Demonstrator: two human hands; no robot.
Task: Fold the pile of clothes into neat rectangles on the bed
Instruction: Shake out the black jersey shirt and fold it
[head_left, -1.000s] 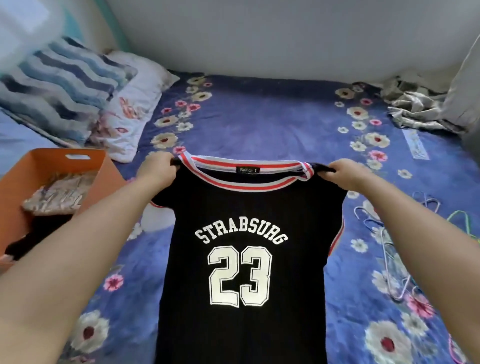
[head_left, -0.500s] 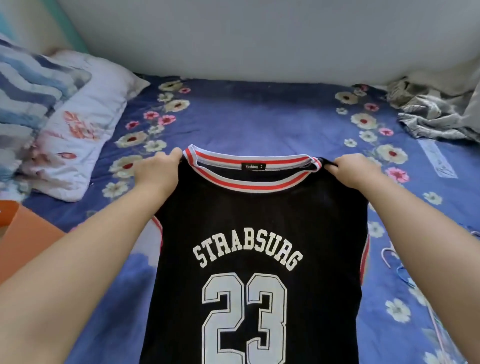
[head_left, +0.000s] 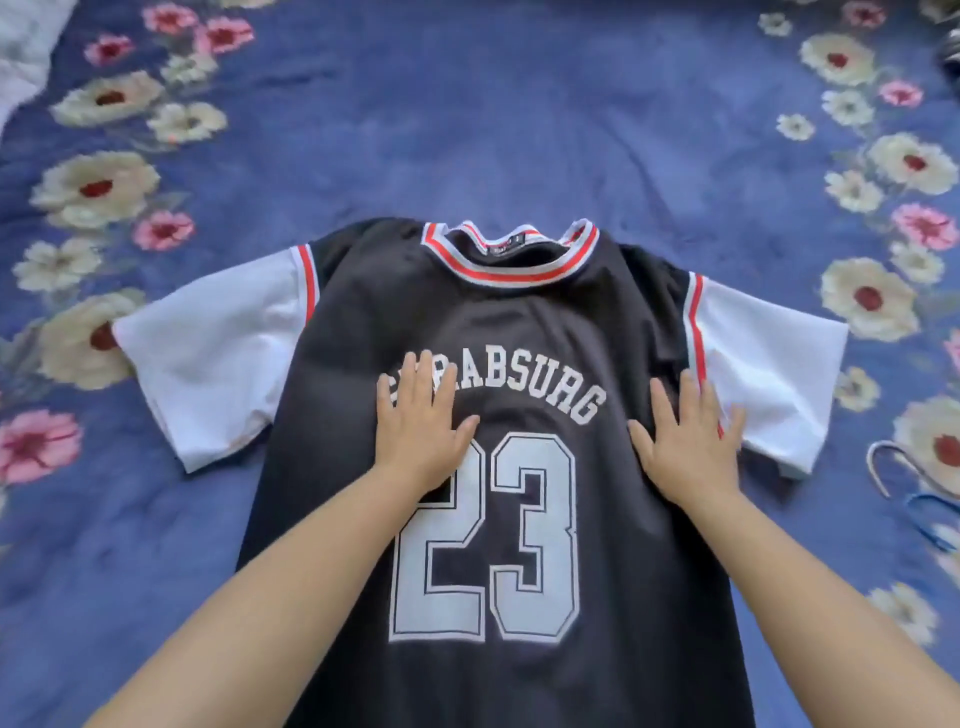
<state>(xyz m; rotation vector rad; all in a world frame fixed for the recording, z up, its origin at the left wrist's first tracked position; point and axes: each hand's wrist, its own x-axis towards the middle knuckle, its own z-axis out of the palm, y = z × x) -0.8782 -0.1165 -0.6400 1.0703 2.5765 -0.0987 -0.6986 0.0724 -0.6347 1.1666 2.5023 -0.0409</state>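
Blue floral bedsheet (head_left: 493, 130) fills the view; spread flat on it, front up, lies a black "23" jersey (head_left: 519, 322) with white sleeves out to either side. Left hand (head_left: 421, 431) and right hand (head_left: 685, 441) press flat on its chest, fingers straight, gripping nothing; clothes hangers (head_left: 914, 493) lie at the right edge.

Both bare arms reach forward, palms down — the left hand (head_left: 420, 434) lies flat with fingers straight and slightly spread, the right hand (head_left: 688, 447) flat too, its fingers fanned wider, thumb angled inward.
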